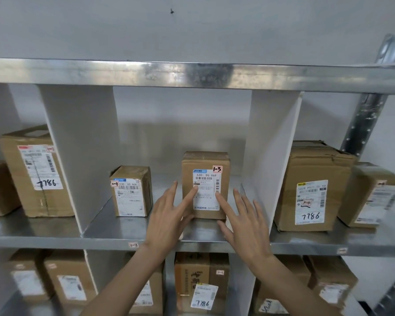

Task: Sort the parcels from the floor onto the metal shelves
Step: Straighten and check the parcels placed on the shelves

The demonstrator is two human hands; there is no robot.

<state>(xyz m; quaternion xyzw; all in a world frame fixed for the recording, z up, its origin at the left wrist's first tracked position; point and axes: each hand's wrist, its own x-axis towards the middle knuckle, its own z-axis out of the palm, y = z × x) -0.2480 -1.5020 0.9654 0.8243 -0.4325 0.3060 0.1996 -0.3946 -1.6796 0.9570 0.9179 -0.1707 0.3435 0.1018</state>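
A small brown cardboard parcel (205,165) with a white label and a red "1-3" tag stands upright on the metal shelf (114,226), in the middle compartment. My left hand (167,217) has straight fingers, and its fingertips touch the parcel's front label. My right hand (244,222) is spread open too, one fingertip on the label's lower right. A shorter labelled parcel (131,190) stands to the left in the same compartment.
White divider panels (78,142) (269,144) bound the compartment. Larger parcels marked "7786" stand in the left (35,172) and right (312,188) compartments. The lower shelf holds several more boxes (201,281). A steel upright (363,124) rises at right.
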